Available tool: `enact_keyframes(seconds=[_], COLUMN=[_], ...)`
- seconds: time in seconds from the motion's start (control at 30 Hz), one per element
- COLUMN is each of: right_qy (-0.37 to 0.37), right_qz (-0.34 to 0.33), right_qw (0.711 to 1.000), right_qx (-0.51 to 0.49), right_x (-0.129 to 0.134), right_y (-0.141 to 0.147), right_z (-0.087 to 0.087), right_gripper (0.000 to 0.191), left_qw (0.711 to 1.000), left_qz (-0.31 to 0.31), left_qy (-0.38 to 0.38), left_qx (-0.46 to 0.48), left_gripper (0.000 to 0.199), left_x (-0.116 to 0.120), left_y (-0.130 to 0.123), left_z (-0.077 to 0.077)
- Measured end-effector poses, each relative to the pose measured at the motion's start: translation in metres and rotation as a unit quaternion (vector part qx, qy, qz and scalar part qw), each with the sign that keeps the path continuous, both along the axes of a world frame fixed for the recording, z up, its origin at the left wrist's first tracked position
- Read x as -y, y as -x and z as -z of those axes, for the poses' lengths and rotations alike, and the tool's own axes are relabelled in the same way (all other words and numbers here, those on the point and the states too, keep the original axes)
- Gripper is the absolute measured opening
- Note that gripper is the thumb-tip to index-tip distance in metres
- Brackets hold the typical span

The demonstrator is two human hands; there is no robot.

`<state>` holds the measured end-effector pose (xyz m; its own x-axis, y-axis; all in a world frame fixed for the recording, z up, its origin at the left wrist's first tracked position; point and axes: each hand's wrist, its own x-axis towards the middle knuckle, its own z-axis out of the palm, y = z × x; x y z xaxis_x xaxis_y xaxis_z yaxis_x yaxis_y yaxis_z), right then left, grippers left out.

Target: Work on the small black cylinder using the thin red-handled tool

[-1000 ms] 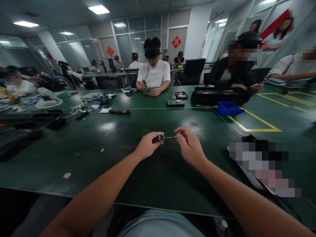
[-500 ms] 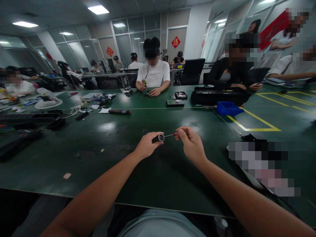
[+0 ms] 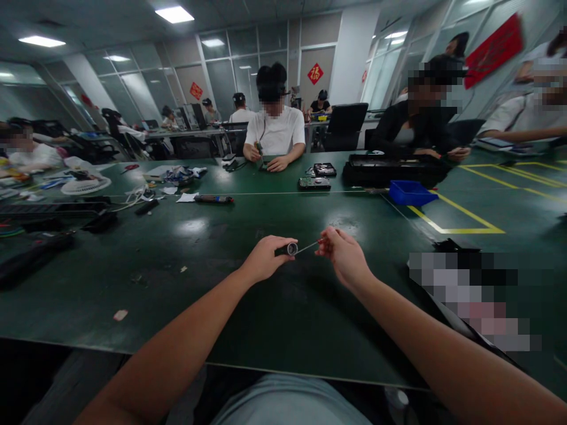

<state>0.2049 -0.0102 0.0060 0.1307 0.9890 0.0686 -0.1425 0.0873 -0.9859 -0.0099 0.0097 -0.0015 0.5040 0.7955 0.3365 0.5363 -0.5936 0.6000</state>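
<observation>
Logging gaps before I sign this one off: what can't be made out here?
All in the head view:
Thin tool's handle: hidden by the right hand.
Black cylinder's far end: covered by the left hand.
Whether the tool's tip touches the cylinder: too small.
White-capped object, bottom: cut off by the lower edge.

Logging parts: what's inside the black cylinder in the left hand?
The black cylinder shows faint grey detail within its silver rim, too small to identify. Anything deeper is hidden; the left hand covers part of the outside.
</observation>
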Motion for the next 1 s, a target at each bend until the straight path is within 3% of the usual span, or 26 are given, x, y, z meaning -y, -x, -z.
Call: enact_keyframes(seconds=[0.17, 0.47, 0.83, 1.0], right_qy=[-0.059, -0.159, -0.183, -0.185], right_qz=[0.052, 0.049, 0.054, 0.051], right_qw=[0.996, 0.952, 0.941, 0.951], right_qx=[0.046, 0.258, 0.279, 0.243], right_x=[0.003, 0.019, 0.021, 0.022], right_y=[0.000, 0.004, 0.005, 0.006], right_z=[-0.002, -0.011, -0.009, -0.009], right_gripper=[0.028, 0.024, 0.022, 0.023], left_qw=[1.000, 1.000, 1.000, 1.000], left_qz=[-0.010, -0.014, -0.026, -0.028], left_qy=[0.008, -0.001, 0.007, 0.009], left_qx=[-0.002, -0.008, 0.005, 0.009], left_gripper=[0.042, 0.039, 0.039, 0.039], left_x=[0.001, 0.004, 0.003, 0.003], left_y=[0.002, 0.000, 0.000, 0.000], left_z=[0.000, -0.002, 0.000, 0.001])
